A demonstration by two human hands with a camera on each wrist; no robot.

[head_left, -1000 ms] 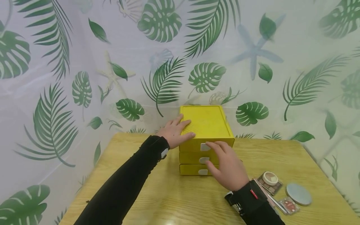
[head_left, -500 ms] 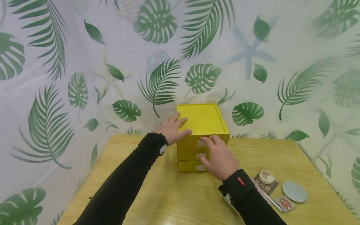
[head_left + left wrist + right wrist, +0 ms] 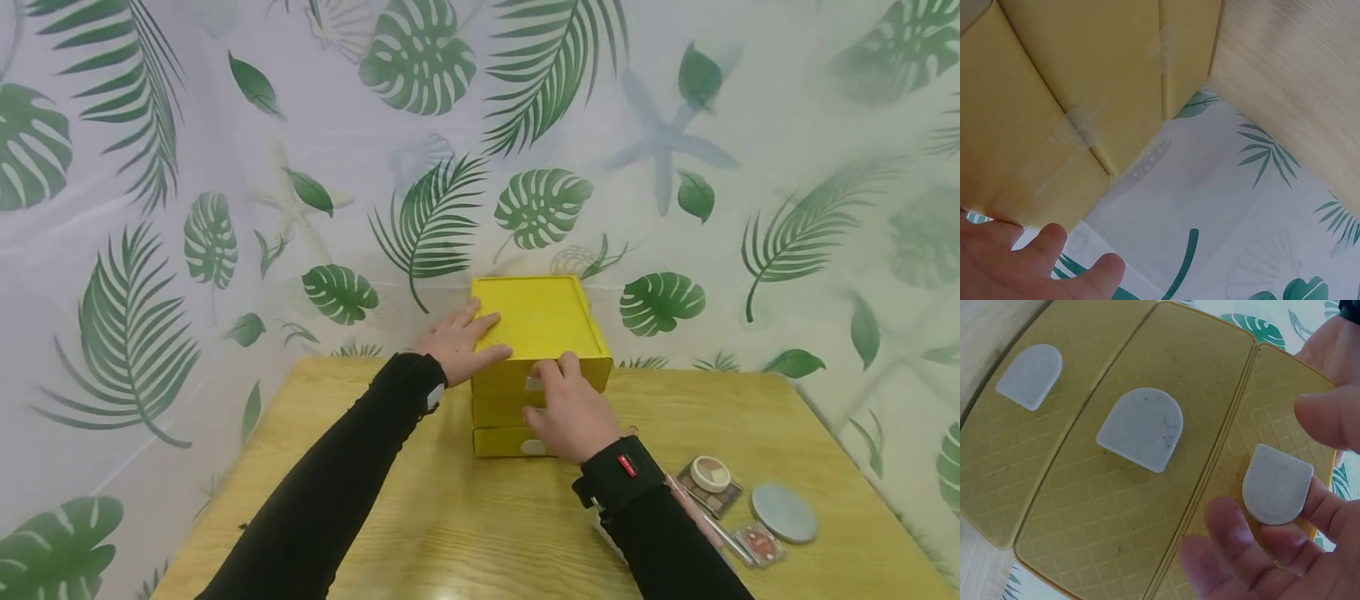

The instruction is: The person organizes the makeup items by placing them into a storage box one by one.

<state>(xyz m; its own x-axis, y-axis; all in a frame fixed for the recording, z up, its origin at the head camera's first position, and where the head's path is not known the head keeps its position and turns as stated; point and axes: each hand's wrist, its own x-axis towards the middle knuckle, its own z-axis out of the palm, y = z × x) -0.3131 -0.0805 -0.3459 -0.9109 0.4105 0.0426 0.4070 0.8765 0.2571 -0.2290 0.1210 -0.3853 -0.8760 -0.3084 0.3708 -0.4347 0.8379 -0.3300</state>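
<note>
A yellow three-drawer box point(image 3: 532, 312) stands at the back of the table, its drawers stacked. My left hand point(image 3: 457, 346) lies with spread fingers on the left edge of its top; in the left wrist view its fingertips show beside the box's side wall. My right hand point(image 3: 573, 417) is at the front, fingertips tucked at the edge of the top drawer's white pull tab point(image 3: 1277, 484). The right thumb point(image 3: 1325, 419) is apart from that tab. Below are the middle tab point(image 3: 1141, 428) and the bottom tab point(image 3: 1030, 376). All drawers look closed.
On the right of the wooden table point(image 3: 427, 517) lie a palette with a small round compact point(image 3: 710, 472) on it, a silver round case point(image 3: 783, 512), a small red-and-clear case point(image 3: 760, 544) and pink and silver sticks point(image 3: 708, 521). A leaf-patterned cloth point(image 3: 420, 167) hangs behind.
My right hand has shifted slightly left and closer to the top tab, its fingers now curled more over it. The left hand stays on the box. The whole view has shifted slightly.
</note>
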